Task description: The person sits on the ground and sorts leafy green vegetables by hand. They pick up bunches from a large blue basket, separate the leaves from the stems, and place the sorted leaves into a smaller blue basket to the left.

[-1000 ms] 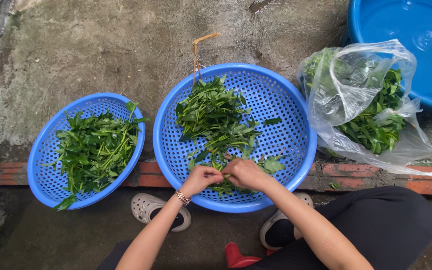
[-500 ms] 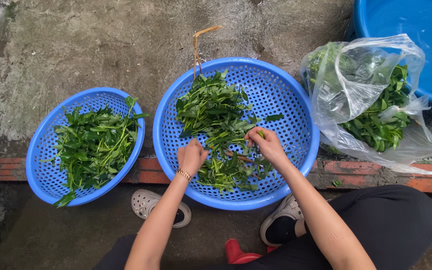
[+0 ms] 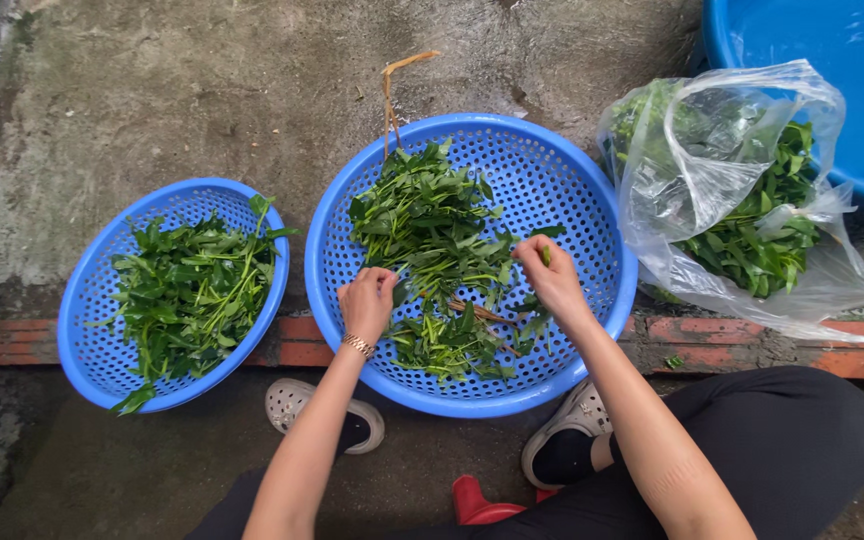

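A: Over the big blue basket (image 3: 592, 250), both hands are in the leafy greens (image 3: 432, 240). Left hand (image 3: 367, 300) at 7 o'clock of the pile, fingers curled down into the stems. Right hand (image 3: 550, 275) at 4 o'clock, fingertips pinched on one green stalk.

B: Technique?

A: My read: pinch low on the stem, steady the pile with the other hand, keep picked pieces apart from the rest.

B: Packaging?

A: Clear plastic bag (image 3: 722, 180) at 3 o'clock, open-mouthed, holding more greens. No label visible. Smaller blue basket (image 3: 92, 310) at 9 o'clock, also with greens. Blue tub (image 3: 832, 60) at 1 o'clock.
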